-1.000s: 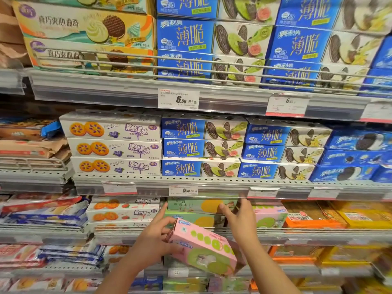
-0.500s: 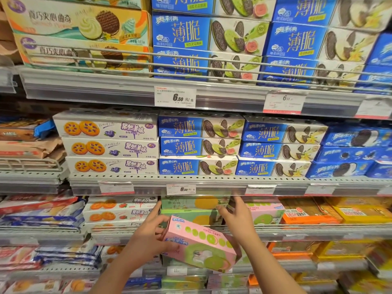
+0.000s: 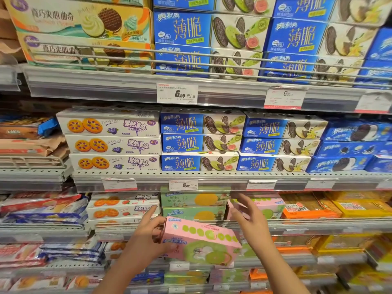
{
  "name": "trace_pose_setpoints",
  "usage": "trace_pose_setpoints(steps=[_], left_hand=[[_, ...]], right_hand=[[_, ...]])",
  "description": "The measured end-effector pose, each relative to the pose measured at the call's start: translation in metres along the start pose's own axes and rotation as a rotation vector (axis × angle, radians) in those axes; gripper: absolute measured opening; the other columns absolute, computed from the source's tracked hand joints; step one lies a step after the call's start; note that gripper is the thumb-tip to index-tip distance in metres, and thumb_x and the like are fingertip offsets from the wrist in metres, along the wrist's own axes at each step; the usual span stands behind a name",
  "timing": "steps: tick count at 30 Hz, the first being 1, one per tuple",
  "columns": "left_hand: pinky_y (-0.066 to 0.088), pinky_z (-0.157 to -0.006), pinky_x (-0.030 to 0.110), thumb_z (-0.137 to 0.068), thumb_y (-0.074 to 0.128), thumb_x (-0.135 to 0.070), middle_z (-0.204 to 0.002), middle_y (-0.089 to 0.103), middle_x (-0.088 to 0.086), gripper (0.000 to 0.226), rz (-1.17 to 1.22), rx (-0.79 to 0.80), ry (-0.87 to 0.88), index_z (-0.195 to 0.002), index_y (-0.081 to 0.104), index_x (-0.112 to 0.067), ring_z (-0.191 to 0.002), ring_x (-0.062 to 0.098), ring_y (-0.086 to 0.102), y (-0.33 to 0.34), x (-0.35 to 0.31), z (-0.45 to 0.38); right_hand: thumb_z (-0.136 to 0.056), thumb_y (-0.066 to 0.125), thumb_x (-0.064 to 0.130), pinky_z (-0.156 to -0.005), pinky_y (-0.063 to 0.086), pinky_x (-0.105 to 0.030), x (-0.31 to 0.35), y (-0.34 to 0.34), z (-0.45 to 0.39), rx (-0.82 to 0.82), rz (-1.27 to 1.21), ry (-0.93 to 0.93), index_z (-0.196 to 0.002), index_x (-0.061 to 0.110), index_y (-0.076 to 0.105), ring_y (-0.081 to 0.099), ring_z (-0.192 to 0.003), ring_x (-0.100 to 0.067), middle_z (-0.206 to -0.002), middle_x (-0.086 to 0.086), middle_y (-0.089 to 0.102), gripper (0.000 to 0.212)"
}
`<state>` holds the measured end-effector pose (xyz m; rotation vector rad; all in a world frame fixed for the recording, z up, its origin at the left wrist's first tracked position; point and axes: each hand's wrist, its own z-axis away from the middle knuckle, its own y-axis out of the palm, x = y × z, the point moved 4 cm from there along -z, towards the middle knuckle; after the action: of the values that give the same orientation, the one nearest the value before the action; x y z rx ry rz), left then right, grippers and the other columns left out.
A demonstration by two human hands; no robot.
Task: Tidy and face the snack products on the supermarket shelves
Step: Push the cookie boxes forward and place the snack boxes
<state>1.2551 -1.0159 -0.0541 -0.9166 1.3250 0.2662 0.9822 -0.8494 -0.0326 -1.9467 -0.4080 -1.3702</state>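
My left hand (image 3: 146, 236) grips the left end of a pink biscuit box (image 3: 201, 240) with green dots, held tilted in front of the third shelf. My right hand (image 3: 248, 217) is raised beside it with fingers spread and loosely bent, in front of another pink box (image 3: 269, 206) that stands on that shelf. I cannot tell whether the fingers touch that box. Two green boxes (image 3: 195, 205) are stacked just left of it, behind the held box.
Blue sandwich-biscuit boxes (image 3: 201, 143) and white jam-biscuit boxes (image 3: 112, 143) fill the shelf above. Orange and yellow boxes (image 3: 314, 206) lie right of the pink one, white orange-biscuit boxes (image 3: 123, 206) to the left. A rail with price tags (image 3: 183, 184) fronts each shelf.
My right hand has drawn back a little from the shelf and opened its fingers. The pink box in my left hand stays at about the same spot.
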Motion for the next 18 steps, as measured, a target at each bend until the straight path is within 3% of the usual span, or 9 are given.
trace_pose_setpoints(steps=[3,5,8,11,13,16,18], left_hand=[[0.058,-0.08,0.027,-0.054,0.092,-0.057,-0.128,0.053,-0.036,0.065,-0.009,-0.039,-0.025,-0.11,0.059,-0.062,-0.101,-0.009,0.063,-0.002,0.001,0.009],[0.056,-0.08,0.03,-0.053,0.088,-0.065,-0.111,0.068,-0.03,0.065,0.021,-0.032,-0.069,-0.111,0.059,-0.06,-0.097,-0.007,0.065,0.005,0.002,0.012],[0.052,-0.072,0.017,-0.059,0.089,-0.06,-0.103,0.072,-0.028,0.061,0.068,0.001,-0.077,-0.114,0.062,-0.053,-0.094,-0.008,0.066,0.024,-0.006,0.012],[0.052,-0.061,0.01,-0.071,0.091,-0.03,-0.093,0.074,-0.025,0.058,0.089,0.029,-0.073,-0.112,0.058,-0.055,-0.085,-0.007,0.068,0.046,-0.014,0.006],[0.053,-0.059,0.013,-0.073,0.089,-0.025,-0.094,0.073,-0.027,0.062,0.087,0.055,-0.074,-0.109,0.056,-0.062,-0.087,-0.006,0.068,0.058,-0.02,-0.002],[0.057,-0.072,0.019,-0.072,0.09,-0.032,-0.098,0.071,-0.031,0.062,0.078,0.105,-0.078,-0.113,0.054,-0.062,-0.098,-0.005,0.066,0.075,-0.03,-0.014],[0.059,-0.085,0.027,-0.074,0.088,-0.034,-0.108,0.072,-0.021,0.061,0.148,0.124,-0.098,-0.125,0.058,-0.05,-0.106,0.004,0.067,0.088,-0.038,-0.023]], right_hand=[[-0.079,0.07,0.068,-0.097,0.055,-0.04,-0.02,-0.027,0.034,-0.005,-0.151,0.074,-0.122,0.041,0.066,0.065,-0.113,-0.003,-0.12,0.017,0.071,0.051],[-0.071,0.076,0.07,-0.1,0.054,-0.046,-0.032,-0.037,0.054,0.081,-0.204,0.13,-0.124,0.038,0.066,0.066,-0.116,-0.009,-0.122,0.011,0.072,0.063],[-0.072,0.088,0.047,-0.097,0.055,-0.043,-0.039,-0.039,0.076,0.188,-0.162,0.153,-0.131,0.03,0.061,0.067,-0.116,-0.015,-0.125,0.006,0.071,0.067],[-0.076,0.088,0.025,-0.083,0.061,-0.036,-0.037,-0.05,0.085,0.113,-0.149,0.168,-0.125,0.024,0.064,0.07,-0.109,-0.021,-0.115,0.0,0.075,0.055],[-0.075,0.086,0.022,-0.075,0.061,-0.033,-0.034,-0.062,0.088,0.06,-0.14,0.159,-0.12,0.021,0.065,0.072,-0.103,-0.022,-0.109,-0.002,0.076,0.05],[-0.076,0.086,0.02,-0.072,0.06,-0.027,-0.035,-0.083,0.094,-0.029,-0.12,0.143,-0.119,0.023,0.065,0.074,-0.097,-0.019,-0.106,0.0,0.077,0.048],[-0.079,0.084,0.017,-0.071,0.059,-0.023,-0.04,-0.099,0.097,-0.082,-0.124,0.118,-0.116,0.03,0.065,0.075,-0.093,-0.018,-0.104,0.0,0.077,0.044]])
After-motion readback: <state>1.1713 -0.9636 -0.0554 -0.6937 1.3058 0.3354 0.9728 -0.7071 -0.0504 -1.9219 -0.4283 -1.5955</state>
